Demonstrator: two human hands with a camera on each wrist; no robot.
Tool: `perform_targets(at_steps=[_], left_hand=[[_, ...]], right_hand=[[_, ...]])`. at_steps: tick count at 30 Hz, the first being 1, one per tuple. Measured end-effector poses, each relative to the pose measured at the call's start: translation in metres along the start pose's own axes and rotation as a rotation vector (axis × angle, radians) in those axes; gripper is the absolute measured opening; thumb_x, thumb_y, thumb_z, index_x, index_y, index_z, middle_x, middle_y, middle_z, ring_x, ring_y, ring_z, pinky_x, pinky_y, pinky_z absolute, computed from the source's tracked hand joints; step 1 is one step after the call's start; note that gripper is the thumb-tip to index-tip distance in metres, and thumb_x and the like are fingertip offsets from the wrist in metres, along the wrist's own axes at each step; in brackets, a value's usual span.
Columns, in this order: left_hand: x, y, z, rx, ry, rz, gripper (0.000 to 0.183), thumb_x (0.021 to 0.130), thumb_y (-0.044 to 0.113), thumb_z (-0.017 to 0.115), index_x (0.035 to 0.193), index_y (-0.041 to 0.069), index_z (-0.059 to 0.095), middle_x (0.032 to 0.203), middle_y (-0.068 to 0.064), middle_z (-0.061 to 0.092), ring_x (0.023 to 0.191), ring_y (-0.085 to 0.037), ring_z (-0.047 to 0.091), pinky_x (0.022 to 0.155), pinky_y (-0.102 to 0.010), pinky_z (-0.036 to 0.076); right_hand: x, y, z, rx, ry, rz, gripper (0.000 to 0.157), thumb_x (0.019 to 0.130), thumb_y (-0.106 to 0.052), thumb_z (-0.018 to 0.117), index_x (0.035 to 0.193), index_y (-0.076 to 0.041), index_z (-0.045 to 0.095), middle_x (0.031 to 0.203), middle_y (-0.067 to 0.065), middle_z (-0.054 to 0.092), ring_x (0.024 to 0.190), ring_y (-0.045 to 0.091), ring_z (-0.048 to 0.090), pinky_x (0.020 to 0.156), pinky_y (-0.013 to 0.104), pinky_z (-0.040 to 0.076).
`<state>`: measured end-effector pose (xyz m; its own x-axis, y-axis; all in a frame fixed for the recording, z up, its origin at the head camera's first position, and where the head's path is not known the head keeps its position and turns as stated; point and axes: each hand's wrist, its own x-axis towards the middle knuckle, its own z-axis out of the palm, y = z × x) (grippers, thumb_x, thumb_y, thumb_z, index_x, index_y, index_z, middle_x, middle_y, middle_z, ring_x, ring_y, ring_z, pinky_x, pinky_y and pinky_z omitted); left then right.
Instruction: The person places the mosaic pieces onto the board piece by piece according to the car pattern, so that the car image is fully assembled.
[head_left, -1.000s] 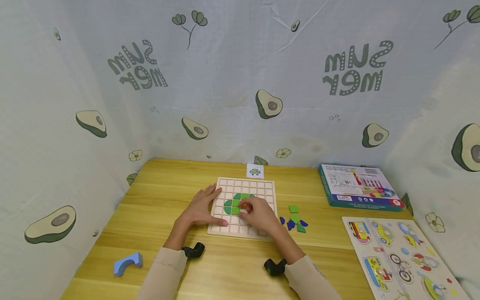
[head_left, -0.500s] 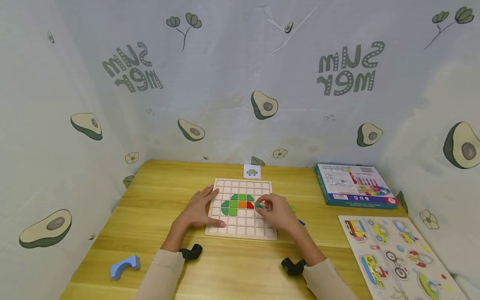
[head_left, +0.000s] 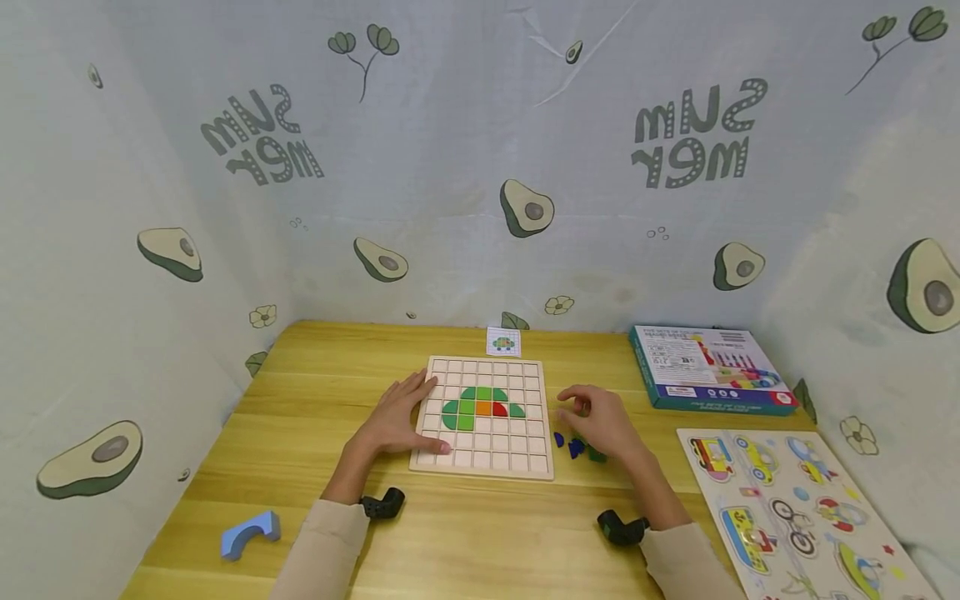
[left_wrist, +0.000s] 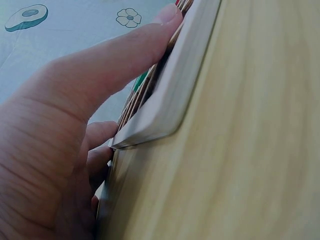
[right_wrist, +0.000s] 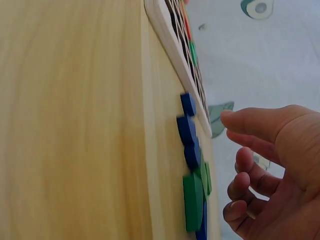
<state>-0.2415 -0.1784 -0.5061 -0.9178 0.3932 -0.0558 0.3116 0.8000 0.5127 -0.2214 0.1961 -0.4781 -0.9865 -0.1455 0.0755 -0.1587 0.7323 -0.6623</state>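
A wooden grid board [head_left: 521, 443] lies on the table, with light and dark green, orange and red tiles [head_left: 484, 407] set in its squares. My left hand [head_left: 393, 421] is spread at its left side, the thumb resting on the board and the other fingers along the edge. Right of the board, my right hand [head_left: 600, 421] hovers over loose pieces, fingers loosely bent and nothing between thumb and forefinger. Below it show dark blue rounded pieces [head_left: 576, 448] and a dark green piece [right_wrist: 193, 202]; the hand partly hides the pile in the head view.
A small pattern card [head_left: 503, 342] lies behind the board. At the right are a boxed toy set [head_left: 712, 371] and a vehicle picture board [head_left: 795, 500]. A blue arch block [head_left: 251, 533] sits at the front left, and a patterned cloth [head_left: 450, 167] hangs behind.
My right hand has set a dark green rounded tile to the right of the red one, let go and moved right to the loose pieces. My left hand stays on the board.
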Motion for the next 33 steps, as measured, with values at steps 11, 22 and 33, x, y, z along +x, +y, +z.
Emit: perform_targets(at_steps=[11,22,33], left_hand=[[-0.002,0.002,-0.001,-0.008,-0.003,-0.002,0.124,0.067,0.069,0.084,0.165,0.018,0.027,0.174,-0.008,0.014,0.161,-0.033,0.012,0.131,-0.056,0.009],[-0.001,0.001,0.000,-0.001,-0.003,0.007,0.124,0.068,0.069,0.084,0.165,0.018,0.027,0.174,-0.008,0.014,0.162,-0.032,0.012,0.131,-0.056,0.010],[-0.001,0.000,0.000,-0.002,0.003,0.000,0.124,0.067,0.069,0.084,0.165,0.019,0.027,0.174,-0.007,0.014,0.162,-0.032,0.012,0.131,-0.057,0.011]], right_hand=[[-0.001,0.025,-0.018,-0.038,-0.041,0.071,0.023,0.095,-0.017,0.071,0.115,-0.006,0.073,0.087,0.006,0.059,0.077,0.020,0.051,0.067,0.029,0.041],[0.002,0.032,-0.021,-0.043,-0.047,0.095,0.026,0.096,-0.020,0.070,0.117,-0.005,0.072,0.092,0.008,0.060,0.082,0.021,0.052,0.072,0.030,0.042],[-0.001,0.033,-0.024,-0.019,-0.092,0.085,0.025,0.093,-0.014,0.072,0.116,-0.005,0.070,0.091,0.006,0.055,0.079,0.019,0.049,0.069,0.030,0.039]])
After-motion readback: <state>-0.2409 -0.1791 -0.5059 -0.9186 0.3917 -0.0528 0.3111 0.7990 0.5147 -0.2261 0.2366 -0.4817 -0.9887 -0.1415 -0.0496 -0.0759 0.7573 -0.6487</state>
